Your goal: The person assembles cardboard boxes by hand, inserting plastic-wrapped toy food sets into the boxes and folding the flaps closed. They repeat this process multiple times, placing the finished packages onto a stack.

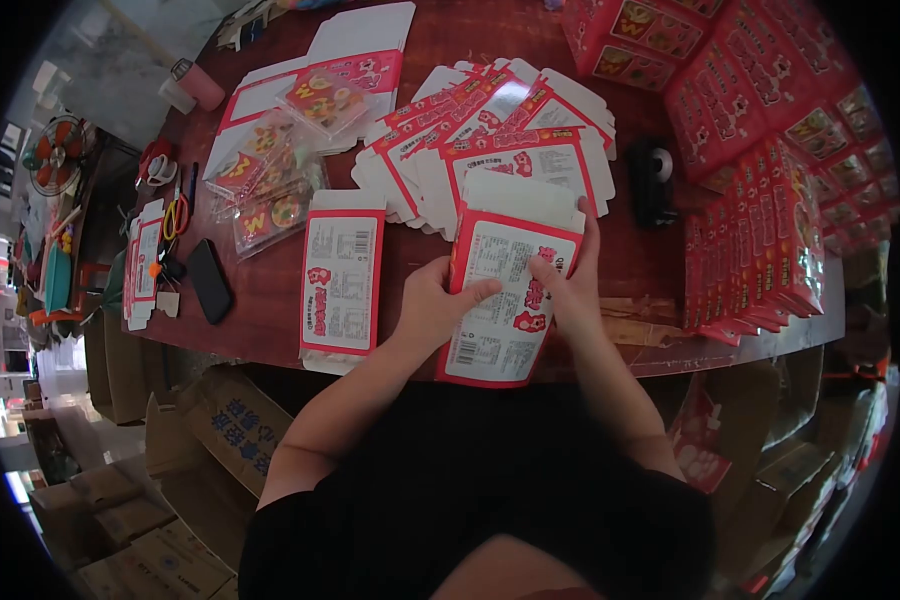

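Between my two hands is a red and white printed carton, its white top flap standing up at the far end. My left hand grips its left side, thumb lying on the printed face. Along the right edge, my right hand has its thumb on the face and its fingers behind. A second carton lies on the table left of my left hand. Beyond my hands, flat unfolded cartons are spread in an overlapping pile. Clear packets with colourful contents lie to the left of that pile.
Finished-looking red boxes stand in a row and in stacks at the right. A black device sits before them. At left lie a black phone, yellow-handled scissors and a pink bottle. Cardboard boxes are below the table edge.
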Motion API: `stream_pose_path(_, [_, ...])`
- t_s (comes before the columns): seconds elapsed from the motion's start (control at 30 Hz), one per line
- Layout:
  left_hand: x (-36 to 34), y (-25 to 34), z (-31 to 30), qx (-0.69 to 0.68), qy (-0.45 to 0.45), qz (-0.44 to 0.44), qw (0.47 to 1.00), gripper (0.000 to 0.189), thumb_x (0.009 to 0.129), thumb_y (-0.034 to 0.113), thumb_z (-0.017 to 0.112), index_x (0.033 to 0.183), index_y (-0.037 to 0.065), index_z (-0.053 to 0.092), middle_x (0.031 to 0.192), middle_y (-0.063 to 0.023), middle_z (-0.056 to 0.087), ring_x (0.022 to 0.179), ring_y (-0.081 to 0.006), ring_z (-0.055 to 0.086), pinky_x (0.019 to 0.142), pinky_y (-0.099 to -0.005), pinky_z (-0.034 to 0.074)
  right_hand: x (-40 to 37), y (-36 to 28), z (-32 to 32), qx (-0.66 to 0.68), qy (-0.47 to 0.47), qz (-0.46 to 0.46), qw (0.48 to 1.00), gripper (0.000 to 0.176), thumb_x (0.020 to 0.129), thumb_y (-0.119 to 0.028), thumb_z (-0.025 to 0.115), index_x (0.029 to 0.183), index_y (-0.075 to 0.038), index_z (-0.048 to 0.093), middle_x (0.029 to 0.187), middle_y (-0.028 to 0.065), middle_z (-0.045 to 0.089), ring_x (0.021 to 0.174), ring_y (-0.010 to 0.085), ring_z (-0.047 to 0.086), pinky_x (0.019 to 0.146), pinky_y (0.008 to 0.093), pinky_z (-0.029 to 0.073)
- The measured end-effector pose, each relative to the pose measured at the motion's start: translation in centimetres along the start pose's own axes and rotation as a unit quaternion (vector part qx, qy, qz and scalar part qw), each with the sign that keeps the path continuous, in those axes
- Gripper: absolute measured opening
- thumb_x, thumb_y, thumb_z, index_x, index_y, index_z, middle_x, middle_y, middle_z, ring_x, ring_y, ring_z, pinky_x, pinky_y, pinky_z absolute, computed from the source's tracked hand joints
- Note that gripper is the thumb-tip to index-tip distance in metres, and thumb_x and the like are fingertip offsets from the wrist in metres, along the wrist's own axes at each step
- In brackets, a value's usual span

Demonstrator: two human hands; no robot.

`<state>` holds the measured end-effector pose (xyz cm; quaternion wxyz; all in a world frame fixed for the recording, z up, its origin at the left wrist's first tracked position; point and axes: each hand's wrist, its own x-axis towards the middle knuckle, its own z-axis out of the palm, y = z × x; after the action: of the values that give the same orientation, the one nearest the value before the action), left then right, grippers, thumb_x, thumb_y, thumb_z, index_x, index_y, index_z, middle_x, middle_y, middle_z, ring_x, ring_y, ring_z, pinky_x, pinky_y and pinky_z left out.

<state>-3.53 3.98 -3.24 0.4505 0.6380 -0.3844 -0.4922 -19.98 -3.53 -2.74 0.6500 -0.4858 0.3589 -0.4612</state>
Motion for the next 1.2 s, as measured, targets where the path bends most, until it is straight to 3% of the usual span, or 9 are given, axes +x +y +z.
stream_pose_path(0.2, [-0.5,-1.1,0.0,-0.013,0.012,0.139,0.99,0.058,0.081,0.025,0.069,0.124,0.0,0.038,0.106,-0.0153,0.059,0.096,-0.0203,0.059,0.079,-0.0299,0.049,-0.3,3.3,-1.9,0.0,-0.059,0.083,0.995,0.048,0.085,-0.004,0.059,0.126,-0.008,0.034,0.109,0.0106,0.051,0.097,0.0146,0.054,0.082,0.027,0.046])
stream_pose_path(0.3, [0.8,-1.6,-1.2,-0.066,-0.026,0.151,0.986,0.046,0.085,0.024,0.063,0.118,0.002,0.04,0.103,-0.0122,0.058,0.095,-0.017,0.056,0.08,-0.0279,0.047,0.4,4.6,-3.0,0.088,-0.123,0.115,0.982,0.032,0.087,-0.003,0.056,0.116,-0.007,0.044,0.105,0.0067,0.053,0.094,0.0115,0.053,0.082,0.0247,0.044])
stream_pose_path(0.37, [2.0,-3.2,-2.4,-0.068,-0.032,0.153,0.985,0.032,0.09,0.024,0.057,0.109,0.003,0.042,0.099,-0.0092,0.056,0.092,-0.0128,0.053,0.08,-0.0262,0.044,1.0,4.8,-3.0,-0.137,-0.126,-0.056,0.981,0.028,0.088,-0.005,0.056,0.113,-0.007,0.045,0.102,0.006,0.054,0.094,0.0124,0.053,0.083,0.0253,0.043])
stream_pose_path(0.43, [2.2,-4.4,-2.3,-0.105,0.015,0.156,0.982,0.029,0.089,0.023,0.058,0.103,0.003,0.043,0.099,-0.0097,0.056,0.092,-0.0118,0.053,0.08,-0.026,0.044,0.8,4.0,-2.3,-0.171,-0.11,-0.101,0.974,0.023,0.088,-0.006,0.056,0.109,-0.006,0.048,0.102,0.0061,0.054,0.095,0.0131,0.053,0.084,0.0256,0.042])
stream_pose_path(0.5, [2.0,-4.5,-1.7,-0.139,0.058,0.195,0.969,0.027,0.088,0.022,0.06,0.098,0.003,0.043,0.1,-0.0104,0.056,0.091,-0.0114,0.053,0.081,-0.0259,0.044,-0.1,2.6,-1.1,-0.017,-0.081,-0.019,0.996,0.018,0.088,-0.006,0.056,0.105,-0.005,0.051,0.103,0.007,0.054,0.096,0.0138,0.053,0.084,0.0256,0.042])
stream_pose_path(0.67, [1.5,-2.9,-0.7,-0.151,0.069,0.281,0.945,0.034,0.083,0.018,0.067,0.096,0.004,0.039,0.1,-0.0129,0.056,0.093,-0.014,0.056,0.081,-0.0263,0.045,0.9,3.5,-2.1,-0.107,-0.103,-0.078,0.986,0.018,0.081,-0.001,0.061,0.098,-0.003,0.055,0.101,0.0076,0.054,0.094,0.0138,0.054,0.083,0.0261,0.043])
stream_pose_path(0.77, [2.3,-2.9,-1.3,-0.117,0.054,0.123,0.984,0.033,0.081,0.013,0.067,0.097,0.004,0.039,0.097,-0.0118,0.056,0.094,-0.0154,0.057,0.078,-0.0255,0.047,1.1,2.8,-1.8,-0.173,-0.11,-0.053,0.977,0.018,0.078,-0.001,0.064,0.094,-0.002,0.055,0.098,0.0074,0.055,0.09,0.0122,0.054,0.079,0.0254,0.044])
stream_pose_path(1.0, [1.9,0.6,-1.2,-0.138,0.05,0.087,0.985,0.02,0.079,0.005,0.065,0.094,0.002,0.052,0.089,-0.0067,0.058,0.083,-0.01,0.056,0.071,-0.0221,0.046,1.9,-0.6,0.5,-0.009,-0.06,0.117,0.991,0.008,0.08,-0.003,0.064,0.084,-0.003,0.056,0.085,0.0043,0.059,0.081,0.0086,0.055,0.073,0.0215,0.045])
stream_pose_path(1.2, [2.2,-0.7,-2.3,-0.183,0.001,0.065,0.981,0.012,0.087,0.013,0.058,0.09,0.001,0.056,0.09,-0.0029,0.058,0.086,-0.0099,0.054,0.075,-0.0233,0.045,2.8,0.0,-0.9,-0.081,-0.136,0.11,0.981,0.018,0.087,-0.014,0.058,0.098,0.001,0.06,0.085,0.0045,0.063,0.084,0.0122,0.058,0.078,0.0259,0.046])
